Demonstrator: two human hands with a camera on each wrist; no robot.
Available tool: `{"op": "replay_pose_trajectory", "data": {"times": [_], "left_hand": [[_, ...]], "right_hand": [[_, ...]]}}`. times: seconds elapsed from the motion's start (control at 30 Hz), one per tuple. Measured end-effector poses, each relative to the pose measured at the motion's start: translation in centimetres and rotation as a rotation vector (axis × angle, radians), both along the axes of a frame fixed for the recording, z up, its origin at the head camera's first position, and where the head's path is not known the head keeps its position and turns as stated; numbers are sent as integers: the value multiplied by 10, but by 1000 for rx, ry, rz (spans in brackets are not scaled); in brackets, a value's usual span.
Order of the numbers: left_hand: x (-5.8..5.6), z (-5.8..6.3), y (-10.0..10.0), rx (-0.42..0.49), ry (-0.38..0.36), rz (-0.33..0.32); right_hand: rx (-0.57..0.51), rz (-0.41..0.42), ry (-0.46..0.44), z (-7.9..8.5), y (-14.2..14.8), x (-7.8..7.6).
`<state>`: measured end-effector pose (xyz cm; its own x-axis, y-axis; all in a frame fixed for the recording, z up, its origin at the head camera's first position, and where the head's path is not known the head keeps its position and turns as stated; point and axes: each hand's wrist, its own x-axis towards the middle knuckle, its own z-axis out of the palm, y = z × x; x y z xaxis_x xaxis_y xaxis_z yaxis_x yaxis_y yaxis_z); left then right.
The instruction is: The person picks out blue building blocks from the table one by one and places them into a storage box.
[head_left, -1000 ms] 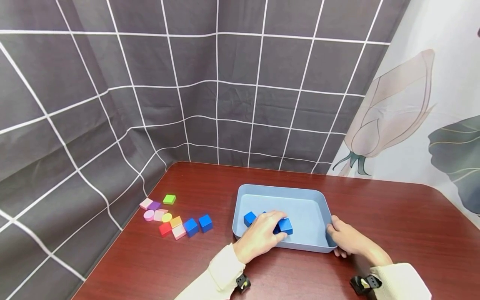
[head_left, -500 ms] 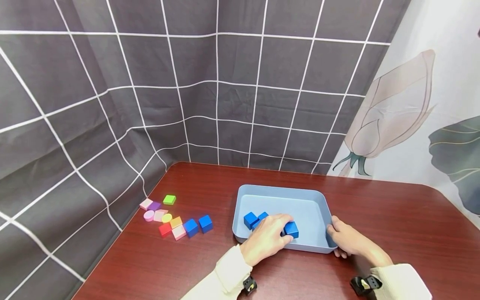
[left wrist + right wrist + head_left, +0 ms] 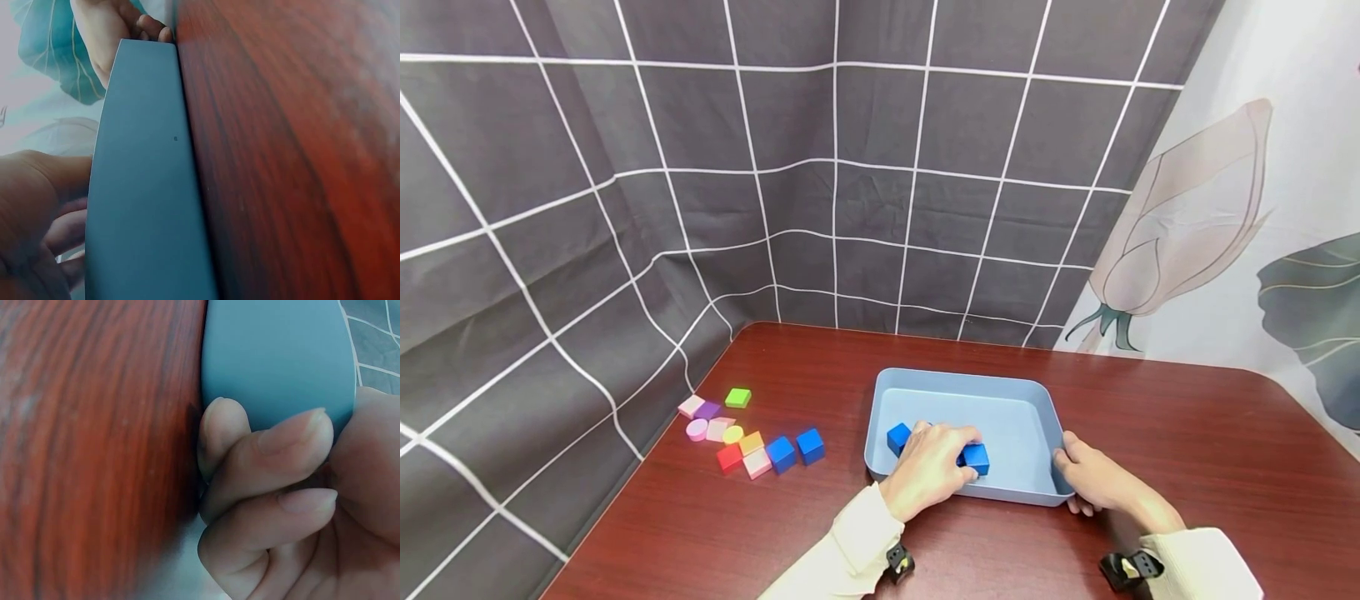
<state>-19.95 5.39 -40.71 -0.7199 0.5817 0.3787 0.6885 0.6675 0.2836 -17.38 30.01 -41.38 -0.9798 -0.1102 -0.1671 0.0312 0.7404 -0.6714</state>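
Observation:
A light blue tray (image 3: pixel 1007 417) lies on the table, with several blue cubes near its front left. My left hand (image 3: pixel 928 467) reaches over the front wall and holds a blue cube (image 3: pixel 976 459) between thumb and index finger. Another blue cube (image 3: pixel 898 437) shows left of the hand, which hides the others. In the left wrist view the tray's outer wall (image 3: pixel 144 169) blocks the cubes. My right hand (image 3: pixel 1093 475) grips the tray's right front corner, thumb inside and fingers outside. Those curled fingers (image 3: pixel 269 456) show against the wall in the right wrist view.
Left of the tray, two blue cubes (image 3: pixel 781 455) stand on the brown table (image 3: pixel 820 533). Beside them lie several small flat pieces, among them a red block (image 3: pixel 730 457), a yellow disc (image 3: pixel 733 434) and a green block (image 3: pixel 738 397). A grey checked curtain (image 3: pixel 880 200) hangs behind.
With the blue cube, my left hand shifted right, then slightly back left. It again covers cubes seen half a second ago. The right hand and tray stay put.

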Motion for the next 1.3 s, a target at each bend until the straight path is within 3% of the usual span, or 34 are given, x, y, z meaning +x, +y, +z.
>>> {"op": "replay_pose_trajectory", "data": {"times": [0.53,0.77,1.3], "left_hand": [[-1,-2,-3,-22,13,63],[-1,-2,-3,2,-30,62],[0,-3,-2,8,-28,61]], "right_hand": [[-9,19,-3,1,1,-1],[-11,25,-3,0,2,-2],[-29,18,0,-1,1,-1]]}}
